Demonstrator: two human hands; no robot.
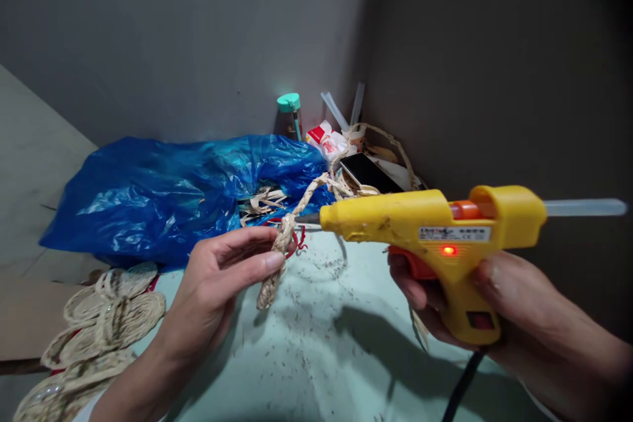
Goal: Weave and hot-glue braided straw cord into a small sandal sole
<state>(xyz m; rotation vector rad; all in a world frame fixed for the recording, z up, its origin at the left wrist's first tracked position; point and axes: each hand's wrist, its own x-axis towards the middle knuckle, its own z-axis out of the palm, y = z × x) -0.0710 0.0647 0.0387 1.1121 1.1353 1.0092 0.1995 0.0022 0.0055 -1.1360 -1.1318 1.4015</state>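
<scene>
Between its thumb and fingers, my left hand [217, 277] pinches a coiled piece of braided straw rope [283, 244], seen nearly edge-on. A loose length of the same braid runs from its top back toward the far right. My right hand [499, 303] grips a yellow hot glue gun [395, 211] by the handle, fingers at the red trigger. Its red light glows, and a clear glue stick [586, 208] sticks out of the back. The dark nozzle points left, right at the upper end of the braid; whether they touch I cannot tell.
A blue plastic bag [148, 198] with straw strands lies at the back left. Woven straw slippers [128, 316] are stacked at the left edge. Behind stand a teal-lidded bottle [289, 112], a cup of glue sticks [354, 138] and a phone [372, 173]. Crumbs speckle the pale table [316, 343].
</scene>
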